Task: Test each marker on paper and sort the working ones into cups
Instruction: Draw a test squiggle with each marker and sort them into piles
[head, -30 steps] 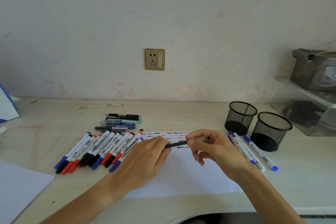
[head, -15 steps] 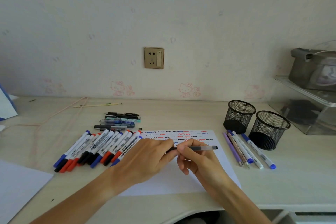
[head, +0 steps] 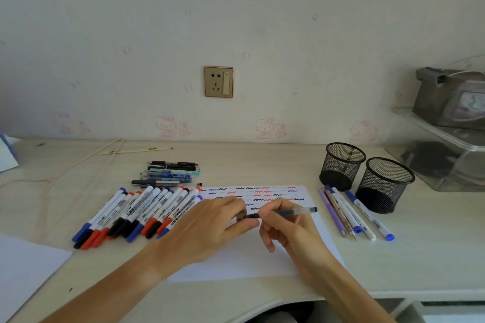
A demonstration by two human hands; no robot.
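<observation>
**Mid-sort: pen over the paper, cups not yet filled**

I've got both hands meeting above the paper [head: 244,257] at the near middle of the counter [head: 433,257]. My right hand [head: 291,231] pinches the barrel of a clear pen [head: 288,211] with dark ink, which lies nearly level and points left. My left hand [head: 210,225] pinches at its left end; whether that's the cap going on or coming off, I can't tell.

Progress check: the far strip of the paper carries rows of red, blue and black squiggles, so I judge plenty of testing is done. A big row of whiteboard markers [head: 136,214] lies left of the paper, with a smaller bunch of pens [head: 170,172] beyond it. A few more pens [head: 351,214] lie right of the paper, just beside the two mesh cups [head: 341,165]. Through the mesh I see nothing standing in either cup, so the sorting looks like it's all ahead.

Both forearms reach in from the near edge and converge, wrists low over the sheet.
</observation>
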